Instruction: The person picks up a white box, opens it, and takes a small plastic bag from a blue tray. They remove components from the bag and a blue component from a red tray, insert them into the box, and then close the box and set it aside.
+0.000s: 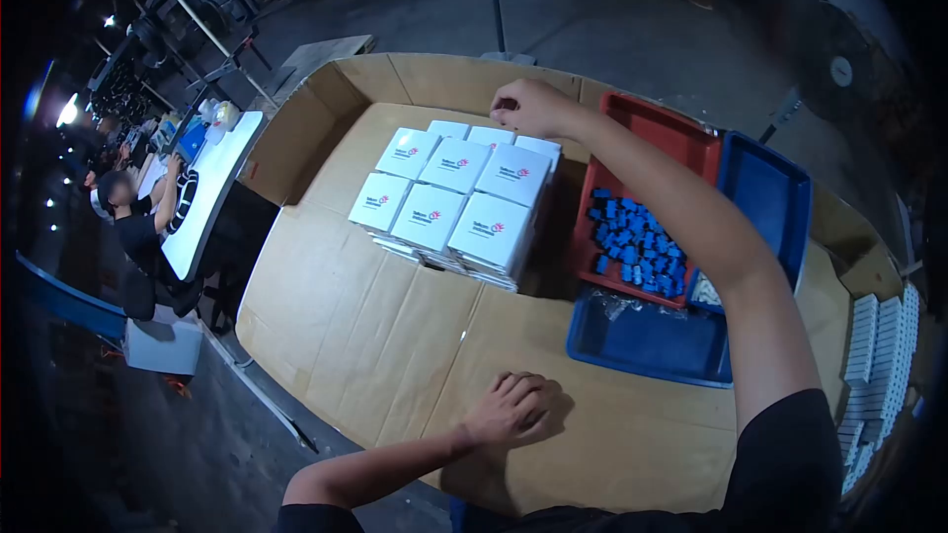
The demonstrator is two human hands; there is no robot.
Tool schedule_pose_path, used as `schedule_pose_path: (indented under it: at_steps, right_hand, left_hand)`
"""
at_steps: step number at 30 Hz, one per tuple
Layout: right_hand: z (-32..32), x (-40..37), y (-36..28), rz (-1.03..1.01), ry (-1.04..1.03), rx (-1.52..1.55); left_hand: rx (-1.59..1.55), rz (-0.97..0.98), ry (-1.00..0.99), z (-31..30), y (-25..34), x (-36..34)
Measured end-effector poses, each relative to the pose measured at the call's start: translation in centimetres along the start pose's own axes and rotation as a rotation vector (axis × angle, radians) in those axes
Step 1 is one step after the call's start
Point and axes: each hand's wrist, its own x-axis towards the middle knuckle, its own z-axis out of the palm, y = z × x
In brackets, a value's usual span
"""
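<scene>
The right hand (533, 108), near the boxes (453, 166), should clear their edges. Like the left hand (508, 409), it curls; any pinch cannot be told.

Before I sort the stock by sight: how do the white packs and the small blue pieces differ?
Colour: the white packs carry a printed logo; the small blue pieces show no print that I can make out.
Size: each pack is far larger than a piece.
Arrangement: packs stand in neat stacks; pieces lie jumbled in the red tray.
Shared: both are grouped in numbers.
</scene>
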Motion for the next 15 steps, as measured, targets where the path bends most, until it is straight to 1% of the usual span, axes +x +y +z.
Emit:
schedule_pose_path:
  at_steps: [2, 5, 10, 14, 15]
  right_hand:
    - [1.7, 3.1, 0.2, 0.046, -0.117, -0.159]
    - [3.6, 5.7, 0.3, 0.1, -0.202, -0.295]
    - [5.9, 8.9, 2.5, 0.132, -0.367, -0.286]
    - [7.1, 9.2, 3.6, 0.188, -0.492, -0.271]
    - [7.2, 9.4, 3.9, 0.183, -0.471, -0.259]
  left_hand:
    - [-0.031, -0.008, 0.0, -0.8, 0.4, 0.4]
    - [-0.036, -0.008, -0.004, -0.6, 0.2, 0.3]
    - [-0.068, -0.028, -0.095, -0.5, -0.3, 0.1]
    - [-0.083, -0.028, -0.142, -0.6, -0.3, 0.0]
    - [-0.085, -0.018, -0.148, -0.7, -0.4, 0.1]
